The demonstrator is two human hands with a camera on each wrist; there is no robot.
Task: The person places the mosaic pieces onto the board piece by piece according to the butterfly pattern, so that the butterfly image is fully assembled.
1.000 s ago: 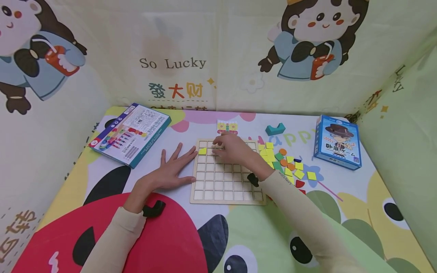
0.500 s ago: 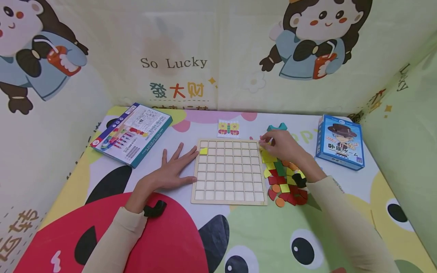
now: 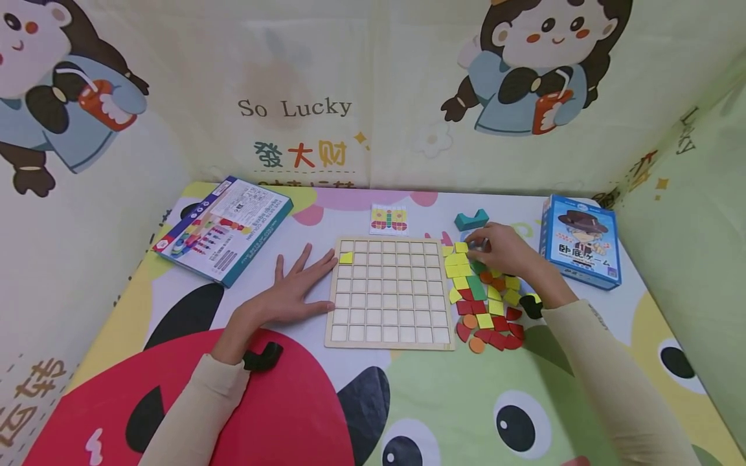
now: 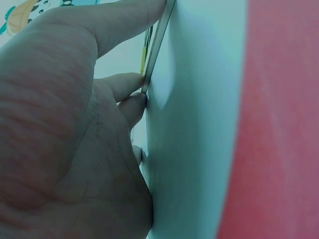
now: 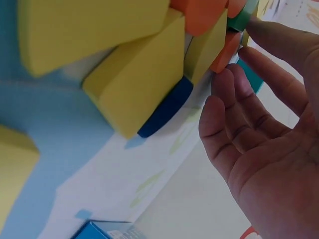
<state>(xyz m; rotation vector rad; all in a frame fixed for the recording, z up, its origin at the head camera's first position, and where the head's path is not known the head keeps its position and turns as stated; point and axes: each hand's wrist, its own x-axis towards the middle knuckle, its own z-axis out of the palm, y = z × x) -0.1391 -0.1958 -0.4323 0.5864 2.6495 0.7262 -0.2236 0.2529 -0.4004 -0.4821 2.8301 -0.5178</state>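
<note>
My left hand [image 3: 294, 291] lies with spread fingers, its fingertips and thumb tip at the left edge of a square wooden grid board [image 3: 390, 301]. One yellow tile [image 3: 346, 258] sits in the leftmost column, second row from the top. My right hand [image 3: 504, 249] is over the far end of a pile of coloured pieces, right of the board. In the right wrist view, its thumb and index tips meet at a green piece [image 5: 240, 22]; I cannot tell whether they pinch it. The other fingers curl beside an orange disc [image 5: 227, 52]. Yellow pieces [image 5: 144, 74] are in front.
Behind the board lies a small butterfly pattern card [image 3: 388, 220]. A teal notched block [image 3: 471, 220] sits at the back, near my right hand. A flat game box [image 3: 227, 226] is at the left, a blue card-game box [image 3: 579, 243] at the right. Red pieces [image 3: 495, 340] lie nearer me.
My right hand has gone from above the board to the tile pile, then a little further right along its far end. The left hand has stayed in place.
</note>
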